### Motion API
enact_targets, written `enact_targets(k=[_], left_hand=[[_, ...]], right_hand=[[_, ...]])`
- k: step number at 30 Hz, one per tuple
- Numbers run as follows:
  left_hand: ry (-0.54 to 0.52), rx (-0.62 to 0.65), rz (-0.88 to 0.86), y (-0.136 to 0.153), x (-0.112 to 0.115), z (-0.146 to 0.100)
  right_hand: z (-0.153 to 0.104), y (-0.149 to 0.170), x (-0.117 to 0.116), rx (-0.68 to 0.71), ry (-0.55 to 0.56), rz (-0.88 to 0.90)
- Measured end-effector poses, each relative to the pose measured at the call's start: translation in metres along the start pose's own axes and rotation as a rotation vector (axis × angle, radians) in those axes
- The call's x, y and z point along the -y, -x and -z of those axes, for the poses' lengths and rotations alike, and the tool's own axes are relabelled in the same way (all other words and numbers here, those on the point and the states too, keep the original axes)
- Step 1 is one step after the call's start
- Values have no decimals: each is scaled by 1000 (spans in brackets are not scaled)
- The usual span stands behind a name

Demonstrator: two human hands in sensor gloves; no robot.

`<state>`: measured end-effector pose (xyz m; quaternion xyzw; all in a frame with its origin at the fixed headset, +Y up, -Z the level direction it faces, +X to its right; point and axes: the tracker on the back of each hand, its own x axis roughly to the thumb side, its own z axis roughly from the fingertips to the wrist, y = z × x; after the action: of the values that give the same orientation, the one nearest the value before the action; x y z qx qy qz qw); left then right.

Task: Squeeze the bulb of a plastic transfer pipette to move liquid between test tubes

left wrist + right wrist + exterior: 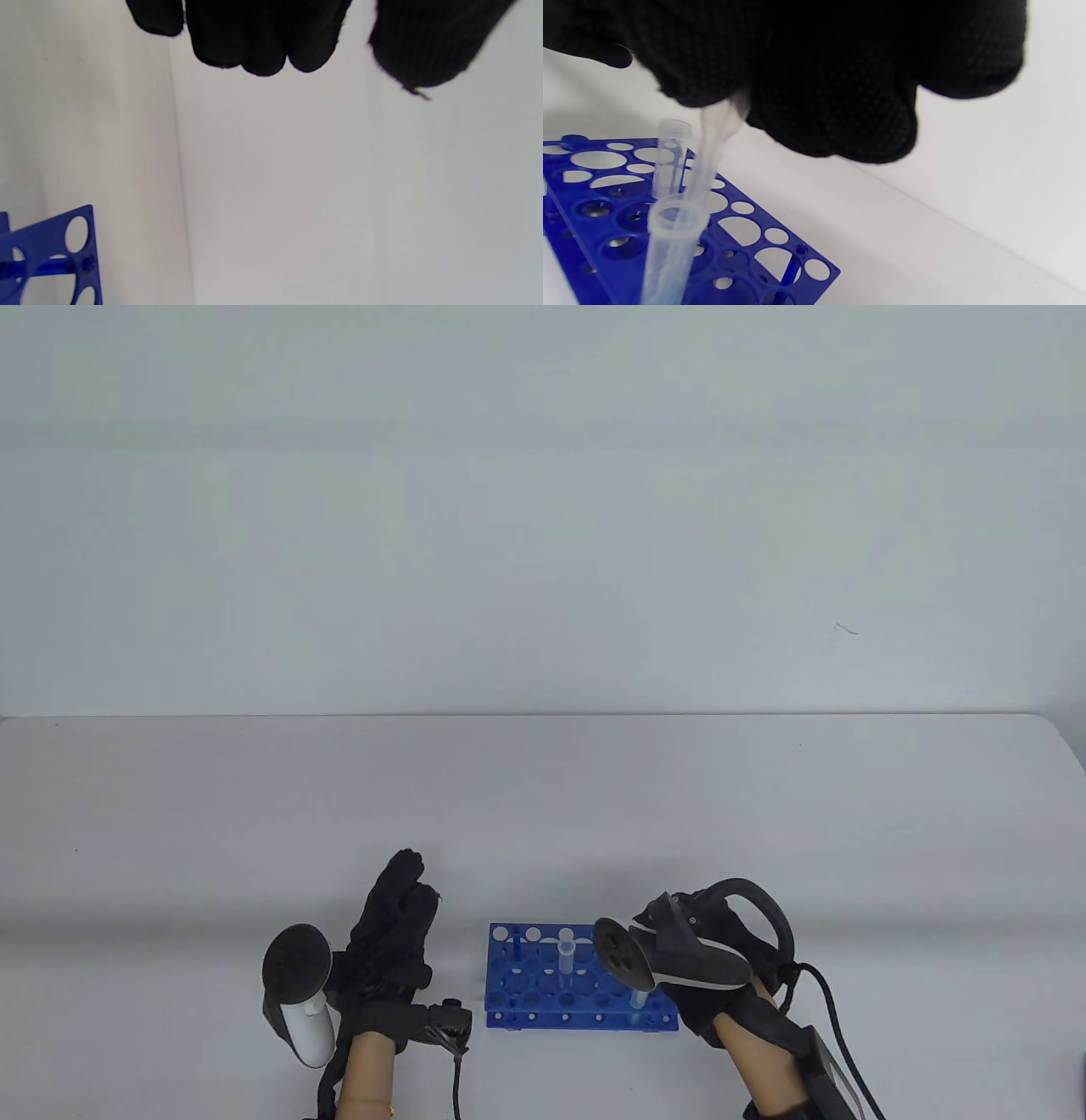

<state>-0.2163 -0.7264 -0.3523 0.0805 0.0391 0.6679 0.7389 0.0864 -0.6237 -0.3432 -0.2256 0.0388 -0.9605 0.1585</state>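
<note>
A blue test tube rack (543, 984) stands on the table between my hands; it also shows in the right wrist view (742, 237) and at the left wrist view's bottom left (51, 254). Two clear tubes stand in it: a near one (670, 245) with blue liquid at its bottom, and a far one (670, 161). My right hand (780, 84) grips the bulb of a clear plastic pipette (710, 161), whose stem goes down into the near tube's mouth. In the table view my right hand (679, 950) is above the rack's right end. My left hand (394, 916) is left of the rack, fingers extended, holding nothing.
The white table (543, 814) ends at a white wall behind. A tracker (297, 993) sits on my left hand and a cable (836, 1010) runs from my right wrist to the bottom edge.
</note>
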Motion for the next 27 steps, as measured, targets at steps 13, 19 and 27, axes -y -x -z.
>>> enact_targets(k=[13,19,27], left_hand=[[0,-1,1,0,0,0],[0,-1,1,0,0,0],[1,-1,-1,0,0,0]], right_hand=[[-1,-1,0,-5,-32,16],[0,-1,-1,-3,-43,23],[0,-2,-2,-3,-59,33]])
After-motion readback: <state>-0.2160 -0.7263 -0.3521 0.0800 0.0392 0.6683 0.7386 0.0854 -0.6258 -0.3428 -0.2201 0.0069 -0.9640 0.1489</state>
